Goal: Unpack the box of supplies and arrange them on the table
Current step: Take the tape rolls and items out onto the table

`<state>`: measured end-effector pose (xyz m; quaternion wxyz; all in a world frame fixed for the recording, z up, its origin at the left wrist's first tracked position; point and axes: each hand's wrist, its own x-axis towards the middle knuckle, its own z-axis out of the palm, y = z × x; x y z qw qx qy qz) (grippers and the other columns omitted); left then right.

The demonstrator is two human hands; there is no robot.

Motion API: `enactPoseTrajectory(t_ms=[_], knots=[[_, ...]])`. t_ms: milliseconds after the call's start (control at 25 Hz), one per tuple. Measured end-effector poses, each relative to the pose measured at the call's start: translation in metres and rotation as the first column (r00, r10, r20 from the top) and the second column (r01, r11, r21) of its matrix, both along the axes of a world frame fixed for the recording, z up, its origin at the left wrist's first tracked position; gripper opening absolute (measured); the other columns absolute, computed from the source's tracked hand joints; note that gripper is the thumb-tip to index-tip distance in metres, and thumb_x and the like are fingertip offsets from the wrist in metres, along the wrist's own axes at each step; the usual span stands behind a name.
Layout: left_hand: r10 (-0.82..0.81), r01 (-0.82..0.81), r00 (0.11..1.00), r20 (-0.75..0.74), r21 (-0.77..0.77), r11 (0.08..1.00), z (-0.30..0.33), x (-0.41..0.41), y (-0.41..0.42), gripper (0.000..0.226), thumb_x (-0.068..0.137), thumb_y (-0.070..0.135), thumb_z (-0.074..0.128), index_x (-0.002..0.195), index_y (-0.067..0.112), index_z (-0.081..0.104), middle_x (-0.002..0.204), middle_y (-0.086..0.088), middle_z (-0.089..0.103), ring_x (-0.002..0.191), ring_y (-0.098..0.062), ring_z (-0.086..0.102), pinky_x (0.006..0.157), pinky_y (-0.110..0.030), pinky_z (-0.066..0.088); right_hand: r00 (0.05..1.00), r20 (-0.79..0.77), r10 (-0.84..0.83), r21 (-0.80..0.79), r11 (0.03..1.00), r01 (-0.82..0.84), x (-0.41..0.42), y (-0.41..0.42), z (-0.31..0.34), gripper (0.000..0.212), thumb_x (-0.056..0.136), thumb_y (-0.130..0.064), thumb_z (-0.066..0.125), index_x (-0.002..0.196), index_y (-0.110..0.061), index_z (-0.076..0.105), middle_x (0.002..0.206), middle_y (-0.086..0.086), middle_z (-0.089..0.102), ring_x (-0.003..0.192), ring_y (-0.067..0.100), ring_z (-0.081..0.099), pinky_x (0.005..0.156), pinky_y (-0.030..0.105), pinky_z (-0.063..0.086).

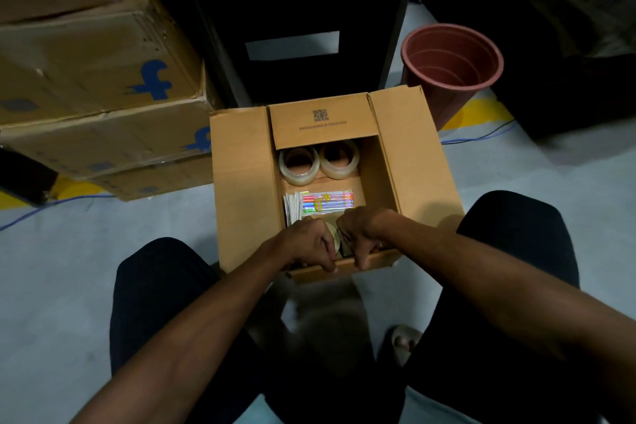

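An open cardboard box [241, 189] stands on the floor between my knees, its flaps spread outward. Inside lie two clear tape rolls [318, 160] at the far end, a pack of coloured pens [327, 201] and some white packets [292, 208] beside it. My left hand [306, 243] and my right hand [363, 234] both curl their fingers over the near flap of the box, thumbs on its outer face. Another tape roll [333, 239] shows partly between the two hands.
Stacked cardboard cartons [103, 79] stand at the left. A black cabinet [292, 17] rises behind the box, and a reddish plastic bucket [451, 69] stands at the right. Blue cables run across the grey floor. My foot [402, 341] rests below the box.
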<state>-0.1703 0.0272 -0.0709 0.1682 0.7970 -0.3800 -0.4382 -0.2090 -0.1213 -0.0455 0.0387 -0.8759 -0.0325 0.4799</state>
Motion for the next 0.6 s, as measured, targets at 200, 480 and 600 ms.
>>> enactPoseTrajectory(t_ms=[200,480,600], knots=[[0.028,-0.028,0.994,-0.104,-0.003,1.0,-0.005,0.007,0.003,0.032,0.06,0.026,0.092,0.088,0.016,0.079,0.083,0.003,0.077,0.081,-0.013,0.074,0.083,-0.037,0.06,0.997,-0.076,-0.02,0.02,1.0,0.022,0.003,-0.006,-0.007,0.03,0.055,-0.027,0.093,0.069,-0.016,0.068,0.075,0.006,0.075,0.068,0.021,0.07,0.063,0.031,0.058],[0.323,-0.291,0.936,0.141,-0.206,0.934,0.0,0.024,0.008,0.028,0.066,0.035,0.084,0.088,0.021,0.075,0.087,0.007,0.072,0.073,-0.001,0.064,0.067,-0.015,0.047,0.99,-0.068,-0.123,0.042,0.991,0.126,0.027,-0.028,-0.007,0.072,0.065,-0.043,0.086,0.129,-0.021,0.061,0.132,0.003,0.061,0.114,0.023,0.064,0.098,0.04,0.054],[0.453,-0.259,0.784,0.425,-0.44,0.86,-0.002,0.037,0.014,0.023,0.072,0.023,0.071,0.094,0.018,0.072,0.099,0.0,0.067,0.093,-0.019,0.062,0.082,-0.025,0.046,0.894,0.391,-0.218,0.063,0.976,0.21,0.037,-0.04,-0.01,0.08,0.081,-0.041,0.072,0.148,-0.017,0.036,0.148,0.011,0.043,0.131,0.031,0.048,0.105,0.035,0.045]])
